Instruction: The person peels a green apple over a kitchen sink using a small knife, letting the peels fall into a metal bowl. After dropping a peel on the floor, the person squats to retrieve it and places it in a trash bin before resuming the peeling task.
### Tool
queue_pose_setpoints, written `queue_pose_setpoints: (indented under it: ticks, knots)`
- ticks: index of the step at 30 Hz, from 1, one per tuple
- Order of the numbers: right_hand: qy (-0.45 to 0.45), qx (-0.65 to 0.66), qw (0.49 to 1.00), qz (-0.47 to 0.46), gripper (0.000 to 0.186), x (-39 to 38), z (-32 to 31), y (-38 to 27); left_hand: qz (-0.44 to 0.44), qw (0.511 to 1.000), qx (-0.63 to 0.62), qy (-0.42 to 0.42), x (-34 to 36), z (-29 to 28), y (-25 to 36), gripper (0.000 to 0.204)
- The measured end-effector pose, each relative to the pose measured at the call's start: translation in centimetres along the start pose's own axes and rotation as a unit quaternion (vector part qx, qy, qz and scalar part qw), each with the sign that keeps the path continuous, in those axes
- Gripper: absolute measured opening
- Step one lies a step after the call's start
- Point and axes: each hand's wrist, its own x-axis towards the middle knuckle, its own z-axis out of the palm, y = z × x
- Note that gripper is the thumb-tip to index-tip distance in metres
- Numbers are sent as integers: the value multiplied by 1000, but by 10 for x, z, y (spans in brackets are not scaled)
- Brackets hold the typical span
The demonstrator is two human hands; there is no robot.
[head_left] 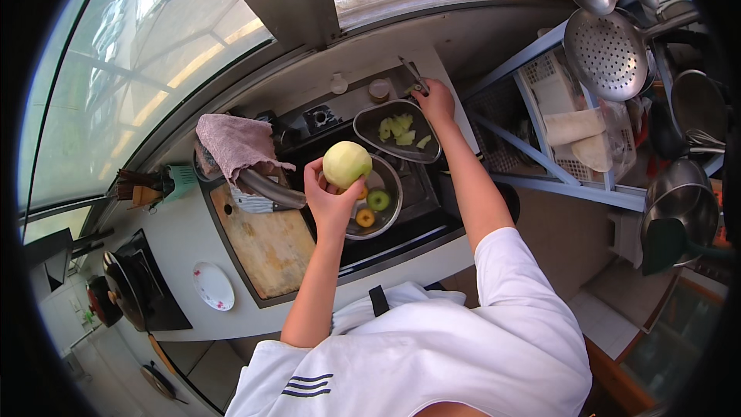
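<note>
Above the round bowl (384, 193), peeled apple (346, 164) in left hand (330, 199) fingertips

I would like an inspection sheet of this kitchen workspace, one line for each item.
Surface: pale counter with a built-in dark sink; a wooden cutting board lies left of the sink.
Job's things: peeled pale apple; round metal bowl with a green fruit and an orange one; oval metal dish with pale green peelings; knife.
Clutter: pinkish cloth, small white plate.
Hands: left hand holds the apple above the bowl; right hand holds the knife beyond the dish.
Cables: nothing seen.
Surroundings: window behind; rack with a perforated skimmer and ladles on the right.
</note>
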Motion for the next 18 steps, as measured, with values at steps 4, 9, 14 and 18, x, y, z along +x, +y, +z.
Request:
queue_pose_setpoints:
  ticks: [4, 9, 14, 18]
  knots:
    - [-38, -62, 997, -4, 25, 10, 0, -7, 11, 1000, 6, -14, -3, 6, 0, 61]
    - [-69, -68, 995, -14, 22, 22, 1, -11, 14, 1000, 2, -14, -5, 8, 0, 61]
    - [-14, -87, 994, -61, 25, 24, 12, 1, 22, 1000, 9, -9, -5, 12, -3, 61]
    - [88, 179, 978, -55, 27, -13, 0, -17, 4, 1000, -11, 12, -7, 7, 1, 63]
